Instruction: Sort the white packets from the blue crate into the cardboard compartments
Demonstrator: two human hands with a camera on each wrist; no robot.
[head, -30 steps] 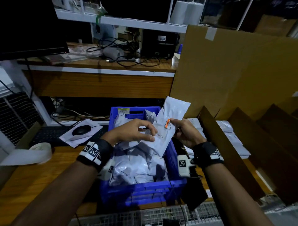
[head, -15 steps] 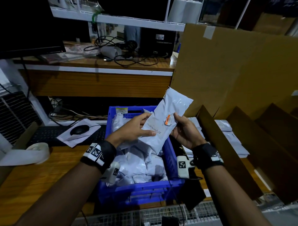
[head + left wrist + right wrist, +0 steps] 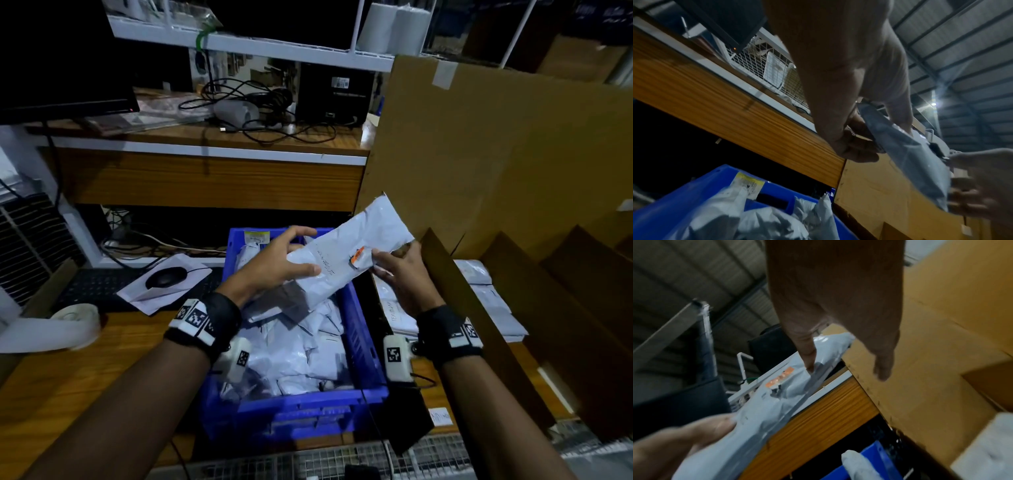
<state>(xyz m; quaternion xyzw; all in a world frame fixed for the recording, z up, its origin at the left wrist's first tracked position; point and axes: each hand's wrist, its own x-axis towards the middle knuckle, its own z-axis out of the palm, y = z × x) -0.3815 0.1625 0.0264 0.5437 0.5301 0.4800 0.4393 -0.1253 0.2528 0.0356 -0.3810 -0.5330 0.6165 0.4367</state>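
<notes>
left hand [image 3: 274, 265] grips packet [image 3: 346, 255] | right hand [image 3: 399, 277] pinches its right edge | above crate [image 3: 363, 346]

Glossy plastic packet [image 3: 346, 253] — matt cardboard [image 3: 479, 164]

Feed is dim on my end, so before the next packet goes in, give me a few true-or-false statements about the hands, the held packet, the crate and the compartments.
1. Both hands hold one white packet above the blue crate. True: the left hand grips its near side, the right hand its far side.
2. The blue crate is empty. False: many white packets still lie in it.
3. The held packet carries an orange sticker. True.
4. The nearest cardboard compartment holds nothing. False: white packets already lie there.
5. A computer mouse sits left of the crate. True.
6. The held packet rests inside a compartment. False: it is in the air, left of the divider.
</notes>
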